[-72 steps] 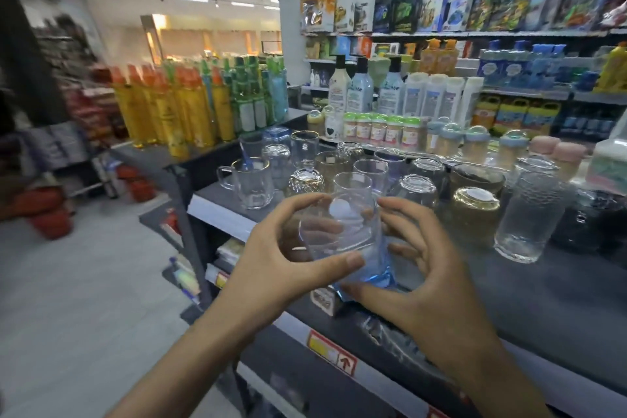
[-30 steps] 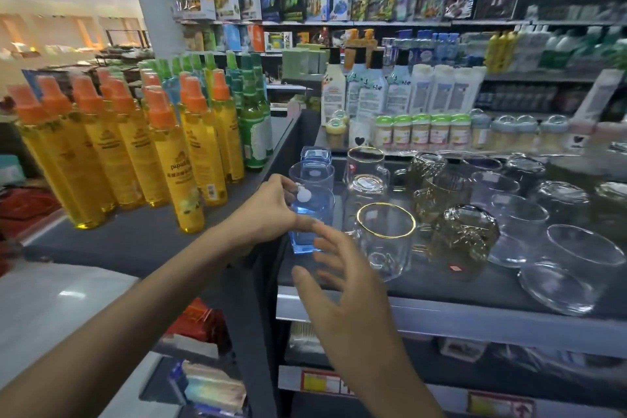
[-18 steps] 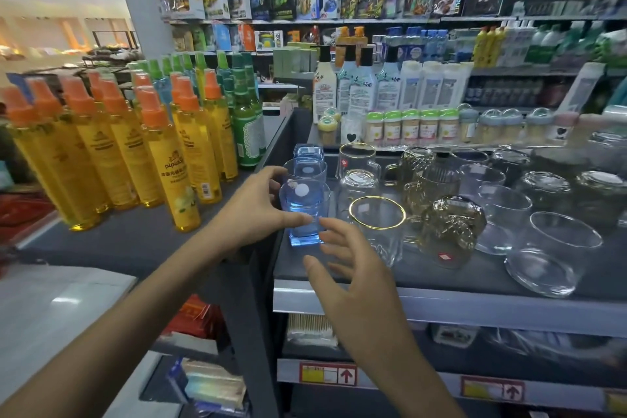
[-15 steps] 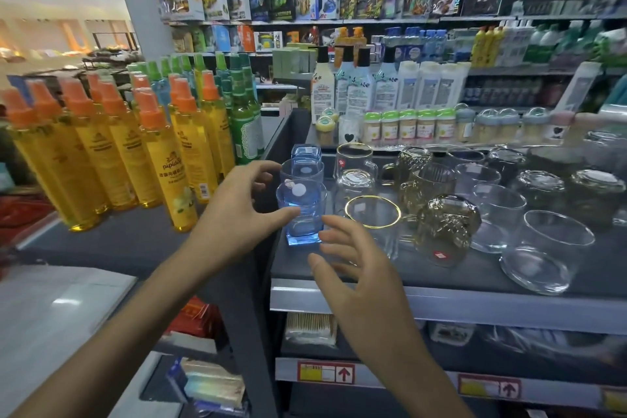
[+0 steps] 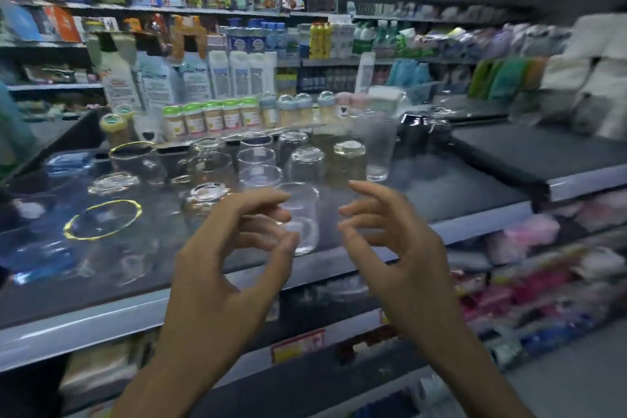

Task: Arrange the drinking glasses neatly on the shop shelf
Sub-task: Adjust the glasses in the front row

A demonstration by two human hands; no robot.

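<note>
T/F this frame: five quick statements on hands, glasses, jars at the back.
1. Left hand and right hand are both in view before the shelf. True.
2. The right hand grips a glass. False: it holds nothing.
3. A clear glass stands near the shelf's front edge, between the hands. True.
4. The front gold-rimmed glass is right of the clear glass. False: it is to the left.
5. The jars at the shelf's back all have red caps. False: green, blue and pink.
</note>
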